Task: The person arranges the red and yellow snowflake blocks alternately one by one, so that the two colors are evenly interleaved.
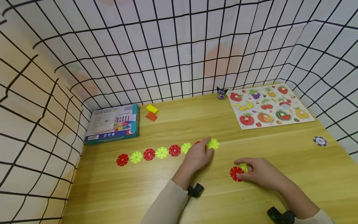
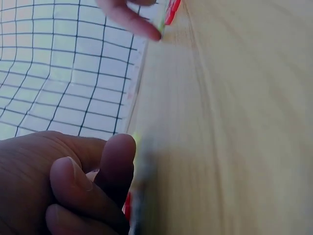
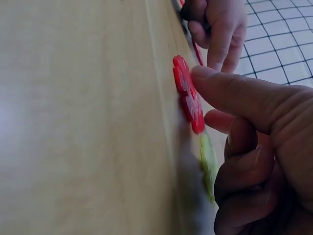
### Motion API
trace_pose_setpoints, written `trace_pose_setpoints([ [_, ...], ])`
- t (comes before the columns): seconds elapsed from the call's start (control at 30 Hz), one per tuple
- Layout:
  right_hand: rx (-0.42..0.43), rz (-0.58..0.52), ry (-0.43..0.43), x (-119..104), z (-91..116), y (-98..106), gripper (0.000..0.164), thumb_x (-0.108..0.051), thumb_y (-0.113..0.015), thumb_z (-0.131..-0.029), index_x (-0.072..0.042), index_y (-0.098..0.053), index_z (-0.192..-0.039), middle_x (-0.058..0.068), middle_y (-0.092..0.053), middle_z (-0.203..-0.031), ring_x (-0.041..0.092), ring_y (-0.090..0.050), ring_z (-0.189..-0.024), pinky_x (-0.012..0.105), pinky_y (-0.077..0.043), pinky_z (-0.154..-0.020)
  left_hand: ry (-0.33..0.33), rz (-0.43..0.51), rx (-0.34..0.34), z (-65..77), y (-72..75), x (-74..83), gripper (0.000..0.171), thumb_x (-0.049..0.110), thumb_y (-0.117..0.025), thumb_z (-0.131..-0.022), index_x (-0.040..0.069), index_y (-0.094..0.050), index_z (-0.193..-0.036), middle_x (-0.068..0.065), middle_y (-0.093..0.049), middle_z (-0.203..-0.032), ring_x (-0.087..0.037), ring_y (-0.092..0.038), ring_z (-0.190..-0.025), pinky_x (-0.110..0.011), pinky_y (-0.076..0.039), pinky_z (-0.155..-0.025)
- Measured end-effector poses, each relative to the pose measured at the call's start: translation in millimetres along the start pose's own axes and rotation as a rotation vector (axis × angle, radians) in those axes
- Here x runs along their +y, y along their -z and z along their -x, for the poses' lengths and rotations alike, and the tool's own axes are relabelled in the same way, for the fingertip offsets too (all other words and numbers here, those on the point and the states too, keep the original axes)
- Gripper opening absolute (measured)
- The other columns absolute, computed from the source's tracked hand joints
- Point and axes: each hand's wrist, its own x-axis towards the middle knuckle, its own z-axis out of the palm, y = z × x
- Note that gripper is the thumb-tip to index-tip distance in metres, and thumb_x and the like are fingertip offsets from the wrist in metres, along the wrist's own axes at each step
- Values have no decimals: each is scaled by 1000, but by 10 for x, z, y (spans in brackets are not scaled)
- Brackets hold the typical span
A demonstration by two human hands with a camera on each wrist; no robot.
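Note:
A row of notched, flower-shaped plastic discs in alternating red (image 1: 122,160) and yellow-green (image 1: 136,157) lies on the wooden table. Over its right end is my left hand (image 1: 198,155), index finger and thumb touching the left side of the last yellow-green disc (image 1: 213,144). This hand partly covers a red disc beside it. To the right, my right hand (image 1: 258,171) pinches another red disc (image 1: 235,173), thumb on its face. A further yellow-green disc (image 3: 209,164) shows next to that red one, partly hidden by the fingers; whether it is held too is unclear.
A boxed toy set (image 1: 112,123) lies at the back left, near yellow (image 1: 152,108) and orange (image 1: 151,116) pieces. A small figurine (image 1: 221,93) and fruit puzzle board (image 1: 270,106) are at the back right. A chip (image 1: 320,141) lies far right. Black wire mesh (image 1: 179,46) surrounds the table.

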Motion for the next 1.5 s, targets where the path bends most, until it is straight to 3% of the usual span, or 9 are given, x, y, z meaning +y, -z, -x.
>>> trace_pose_setpoints([
  [0.13,-34,2,6,29,68,-13,54,-53,-73,-69,-33,-60,-118,-5,-46,-56,9,-40,-46,23,-31,-43,57,65,-27,-21,-8,30,50,32,-55,-92,30,-39,-140,5,-53,-41,-14,-50,-30,-29,-45,-44],
  [0.33,-60,-8,55,13,97,-32,49,-48,-73,-73,-34,-60,-119,-6,-47,-56,6,-40,-46,21,-33,-43,85,91,-31,-27,-13,46,49,28,-59,-90,30,-43,-137,5,-54,-42,-13,-50,-30,-30,-44,-39],
  [0.6,-111,-16,82,-12,94,-47,42,-49,-74,-71,-33,-55,-105,-6,-47,-59,8,-42,-49,21,-33,-45,92,124,-35,-20,-31,26,49,28,-60,-90,30,-45,-136,4,-54,-43,-14,-50,-31,-31,-43,-37],
  [0.87,62,54,144,-44,126,-143,40,-54,-73,-70,-31,-50,-93,-9,-46,-66,5,-42,-55,21,-37,-50,86,142,-30,-26,-43,15,49,27,-62,-89,30,-47,-135,3,-54,-43,-14,-51,-32,-31,-44,-36],
  [1.0,108,-30,171,-66,132,-153,27,-47,-70,-77,-31,-53,-92,-11,-51,-69,6,-46,-56,21,-42,-51,89,155,-32,-26,-43,26,49,27,-62,-89,29,-47,-135,3,-55,-44,-14,-51,-32,-31,-44,-36],
  [1.1,109,-145,138,-81,108,-115,22,-43,-67,-82,-28,-56,-94,-6,-54,-70,9,-50,-52,23,-44,-48,93,165,-35,-20,-44,29,49,27,-63,-89,29,-47,-135,2,-55,-45,-15,-52,-33,-31,-45,-36],
  [1.3,144,-446,25,-68,-95,32,33,-34,-65,-86,-10,-55,-107,13,-56,-81,23,-61,-57,34,-53,-52,102,172,-50,-18,-44,22,49,28,-63,-89,30,-47,-135,1,-56,-47,-15,-52,-34,-31,-44,-37],
  [1.4,166,-489,-28,-59,-259,124,33,-32,-62,-89,-8,-52,-110,16,-56,-84,25,-64,-64,36,-54,-57,97,183,-52,-25,-40,20,49,29,-62,-89,30,-46,-135,1,-56,-47,-15,-52,-34,-30,-44,-36],
  [1.5,154,-454,-67,-42,-453,206,30,-28,-61,-90,-6,-52,-109,15,-59,-81,26,-64,-64,36,-54,-56,95,194,-46,-29,-36,20,49,29,-62,-89,30,-46,-135,1,-56,-47,-16,-52,-34,-30,-44,-35],
])
